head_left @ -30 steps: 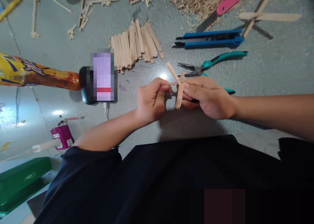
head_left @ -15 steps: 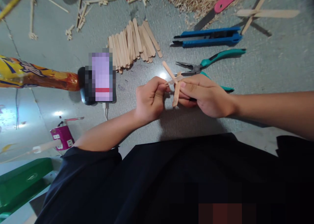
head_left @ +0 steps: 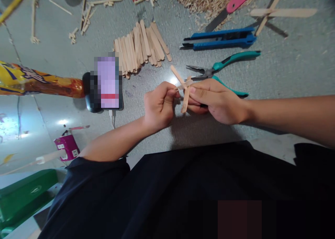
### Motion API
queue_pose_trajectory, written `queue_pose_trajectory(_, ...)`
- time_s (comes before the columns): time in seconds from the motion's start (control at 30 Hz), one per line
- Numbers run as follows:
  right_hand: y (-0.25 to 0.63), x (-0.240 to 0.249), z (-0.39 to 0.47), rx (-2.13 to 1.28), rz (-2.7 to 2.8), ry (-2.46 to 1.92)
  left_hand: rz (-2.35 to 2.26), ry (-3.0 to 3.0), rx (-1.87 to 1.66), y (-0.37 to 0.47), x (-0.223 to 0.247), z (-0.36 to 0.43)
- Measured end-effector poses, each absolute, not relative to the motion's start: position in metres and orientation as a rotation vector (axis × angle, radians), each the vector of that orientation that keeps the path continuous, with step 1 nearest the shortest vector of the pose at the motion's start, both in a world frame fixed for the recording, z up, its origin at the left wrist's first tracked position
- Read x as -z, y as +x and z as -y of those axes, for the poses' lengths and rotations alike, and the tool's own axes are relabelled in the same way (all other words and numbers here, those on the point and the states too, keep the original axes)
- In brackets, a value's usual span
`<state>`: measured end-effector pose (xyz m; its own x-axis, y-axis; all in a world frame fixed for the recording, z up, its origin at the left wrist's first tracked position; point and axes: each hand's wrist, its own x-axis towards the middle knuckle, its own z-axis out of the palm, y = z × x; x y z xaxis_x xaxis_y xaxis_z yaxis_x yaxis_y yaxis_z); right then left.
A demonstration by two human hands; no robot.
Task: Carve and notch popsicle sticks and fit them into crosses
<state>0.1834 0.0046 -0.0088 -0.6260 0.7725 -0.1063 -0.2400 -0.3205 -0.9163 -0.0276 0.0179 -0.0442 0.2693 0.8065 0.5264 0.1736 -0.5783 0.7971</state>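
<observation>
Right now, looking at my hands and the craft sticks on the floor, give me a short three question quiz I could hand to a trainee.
1. True or false: both hands hold the crossed craft sticks at once.
2. Which tool lies just beyond the right hand?
A. blue cutter
B. teal-handled pliers
C. pink-handled tool
3. Fill in: the pile of loose sticks lies on the floor beyond the ____ hand.

Key: 1 true; 2 B; 3 left.
</observation>
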Motion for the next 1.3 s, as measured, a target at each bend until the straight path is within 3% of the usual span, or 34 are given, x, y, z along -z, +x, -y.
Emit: queue_pose_trajectory(1.3, 0.178, 0.01, 0.004, -2.014, 1.222, -0.79, -0.815, 1.969, -1.324, -0.026, 0.054, -0.017)
